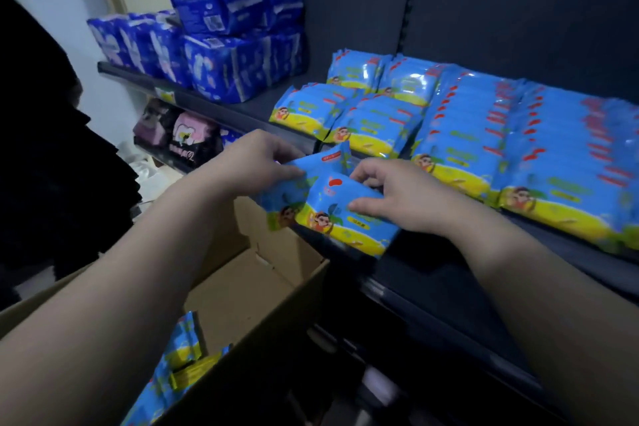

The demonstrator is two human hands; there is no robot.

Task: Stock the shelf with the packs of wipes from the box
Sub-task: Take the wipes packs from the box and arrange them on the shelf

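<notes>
Two hands: the left hand curls its fingers over the top edge of a small bundle of light-blue-and-yellow plastic wipe packs. The right hand pinches the front pack, thumb on its face and fingers bent behind it.
Bundle: held in the air just over the front lip of the dark grey metal shelf. It holds at least two packs; the exact count cannot be told.
Stocked rows: matching packs stand on edge in long files across the middle and right of the shelf, with shorter files behind the hands.
Box: an open brown cardboard box sits below the hands, much of its floor bare. A few leftover packs lie at its near corner.
Step in hand: judged to be the placing, with the bundle lifted clear of the box but not yet set down.
Next move: likely to stand the bundle upright in the bare strip beside the nearest file, faces forward. It should go in squarely so the limp packs do not slump or topple their neighbours.
Progress: seemingly late, with most stock already shelved.
</notes>
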